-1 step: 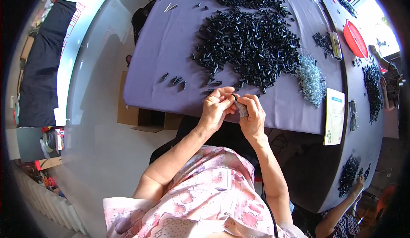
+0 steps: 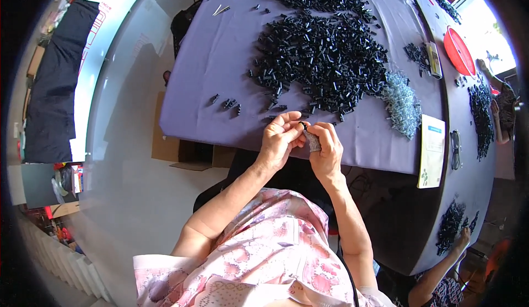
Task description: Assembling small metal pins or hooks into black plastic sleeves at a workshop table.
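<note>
**Both hands pinch small parts at the table's near edge**

I see a small black part [image 2: 302, 125] caught between the fingertips of my left hand [image 2: 280, 137], right at the near edge of the table [image 2: 209, 70]. My right hand [image 2: 326, 147] meets it from the other side, fingers closed on a grey, silvery bundle [image 2: 313, 141] that touches the black part. Both grips are clamped tight, thumbs pressed against forefingers, and the two hands touch each other at the tips.

My forearms rise from the lower edge, bare, elbows wide, wrists bent inward so the hands meet just over the table's rim. A pink floral sleeve [image 2: 259, 263] covers my upper arms.

Just beyond the hands lies a big heap of black parts [image 2: 319, 53], with a few strays [image 2: 226, 103] to my left. To the right of the heap sits a pile of silver springs [image 2: 401, 103], and near it a booklet [image 2: 432, 150] lies at the table edge, glasses [image 2: 455, 149] beside it. A red dish [image 2: 458, 50] rests farther off. The table wears a purple cloth.

At lower right another person's hand [image 2: 460, 241] reaches a second black pile [image 2: 452, 224]. The floor is pale grey, with a cardboard box [image 2: 165, 147] under the table.
</note>
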